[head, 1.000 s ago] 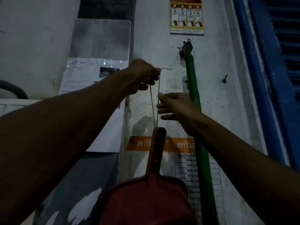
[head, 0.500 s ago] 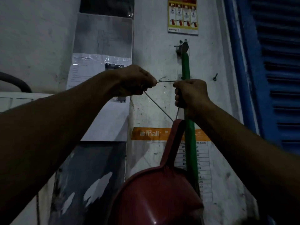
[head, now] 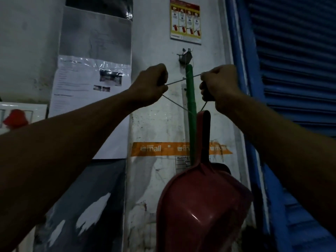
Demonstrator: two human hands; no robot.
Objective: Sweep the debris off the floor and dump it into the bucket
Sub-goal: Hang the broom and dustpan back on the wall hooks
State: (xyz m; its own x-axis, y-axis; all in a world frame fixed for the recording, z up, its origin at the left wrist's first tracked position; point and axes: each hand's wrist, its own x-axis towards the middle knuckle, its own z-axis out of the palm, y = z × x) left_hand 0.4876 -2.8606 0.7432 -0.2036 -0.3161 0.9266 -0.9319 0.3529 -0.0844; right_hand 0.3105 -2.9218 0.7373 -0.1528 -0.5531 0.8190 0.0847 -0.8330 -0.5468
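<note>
Dustpan (head: 201, 206), red plastic, hangs low and right of centre against the white wall (head: 154, 106). Pan end down, handle up; the handle top sits just below the right hand. Gloss highlight on the pan back.

String (head: 177, 81), thin and pale, runs taut between the two hands, crossing in front of the green pole (head: 190, 106). Two more strands slope down, one from each hand, and meet at the top of the dustpan handle, so the pan hangs from the string.

Left hand (head: 150, 83): fist closed, fingers curled round the string, knuckles toward the wall. Right hand (head: 218, 82): also a closed fist, pinching the string's other end. Both are raised at about the same height, one on each side of the pole, well apart.

Pole stands upright against the wall, partly behind the dustpan handle; its top ends just under a dark metal hook (head: 185, 56) fixed in the wall. Whether it is tied to the hook: cannot tell.

Above the hook, a yellow and red poster (head: 185, 20) with four panels. Orange strip (head: 154, 148) printed "mall" runs across the wall behind pole and handle, with a printed table under it, mostly hidden. Left: papers (head: 87, 84) under clear plastic. Far left: a red object (head: 15, 118), blurred. Right: blue shutter (head: 294, 70). Light is dim.
</note>
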